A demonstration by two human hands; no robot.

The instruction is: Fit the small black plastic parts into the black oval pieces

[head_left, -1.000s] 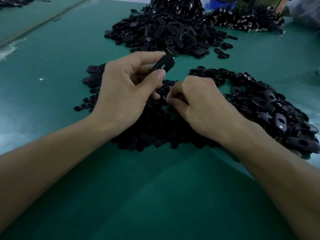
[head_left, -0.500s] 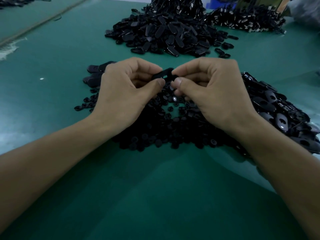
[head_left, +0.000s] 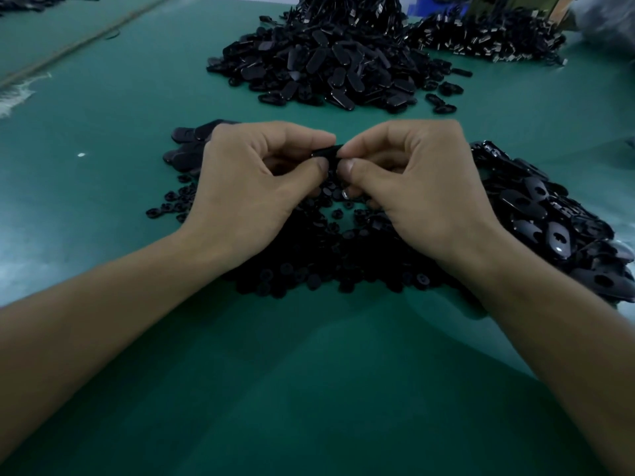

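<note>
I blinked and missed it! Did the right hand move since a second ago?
Yes. The right hand lifted from the small black parts, toward the far pile, and now pinches the oval piece with the left hand.

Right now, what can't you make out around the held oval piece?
Head view: oval piece mostly covered by the left-hand grip and right-hand grip; whether a small part is seated, cannot tell.
Head view: oval pile cut off by the right edge.
Head view: far pile cut off by the top edge.
</note>
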